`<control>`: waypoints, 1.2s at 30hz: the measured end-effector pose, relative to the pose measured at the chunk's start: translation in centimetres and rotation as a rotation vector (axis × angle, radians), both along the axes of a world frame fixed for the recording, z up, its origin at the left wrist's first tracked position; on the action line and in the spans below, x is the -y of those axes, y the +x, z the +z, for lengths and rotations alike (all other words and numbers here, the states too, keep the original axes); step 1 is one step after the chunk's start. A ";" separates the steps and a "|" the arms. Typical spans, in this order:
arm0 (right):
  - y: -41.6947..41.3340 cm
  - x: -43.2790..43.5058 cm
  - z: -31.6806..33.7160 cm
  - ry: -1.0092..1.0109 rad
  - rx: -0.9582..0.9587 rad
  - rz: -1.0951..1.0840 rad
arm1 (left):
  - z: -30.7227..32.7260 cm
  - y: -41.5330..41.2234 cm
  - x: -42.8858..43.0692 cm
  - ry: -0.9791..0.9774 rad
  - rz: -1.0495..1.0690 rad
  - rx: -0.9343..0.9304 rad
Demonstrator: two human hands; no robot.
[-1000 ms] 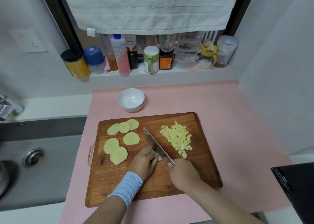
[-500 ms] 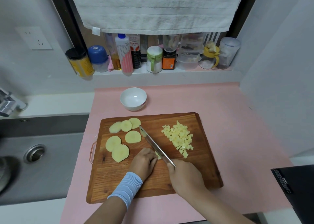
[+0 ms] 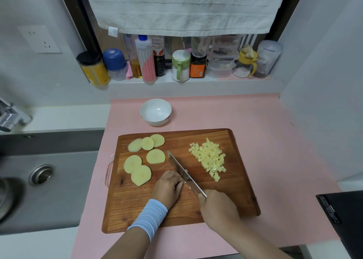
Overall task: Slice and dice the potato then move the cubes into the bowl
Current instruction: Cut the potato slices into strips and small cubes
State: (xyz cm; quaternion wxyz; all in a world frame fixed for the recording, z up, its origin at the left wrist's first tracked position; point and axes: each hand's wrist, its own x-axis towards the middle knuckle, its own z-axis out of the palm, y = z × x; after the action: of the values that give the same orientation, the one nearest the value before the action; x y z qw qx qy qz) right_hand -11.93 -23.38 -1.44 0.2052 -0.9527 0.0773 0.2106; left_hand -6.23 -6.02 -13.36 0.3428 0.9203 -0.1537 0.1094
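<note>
Steel broad-bladed cleaver (image 3: 184,173), gripped by the right hand (image 3: 218,209), cuts beside the left hand (image 3: 169,188) curled over barely visible pale potato (image 3: 189,188) mid brown wooden board (image 3: 241,196); a slip could nick knuckles.

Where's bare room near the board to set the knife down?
Mat is bare right of the board up to the wall, and behind it right of the bowl. Crowded: slices on the board's left, cubes on its right, left hand, right hand and knife between.
</note>
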 end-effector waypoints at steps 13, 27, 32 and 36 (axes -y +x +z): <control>3.0 2.6 -0.4 0.093 0.022 -0.061 | 1.2 0.2 0.9 0.052 0.141 -0.068; 3.0 4.1 0.6 -0.069 0.288 0.046 | 3.9 2.4 0.6 -0.101 0.081 -0.118; 2.8 4.7 0.2 -0.245 0.405 0.196 | 7.7 2.3 0.1 -0.332 0.453 0.128; 3.0 5.2 0.0 -0.311 0.424 0.311 | 9.9 3.9 -0.6 -0.167 0.138 -0.041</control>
State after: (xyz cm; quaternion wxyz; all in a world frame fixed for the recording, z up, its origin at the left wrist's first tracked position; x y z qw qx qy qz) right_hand -8.89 -28.60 -1.48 0.0338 -0.9958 -0.0826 0.0217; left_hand -2.37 -5.45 -3.48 0.4128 0.8991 -0.0731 0.1264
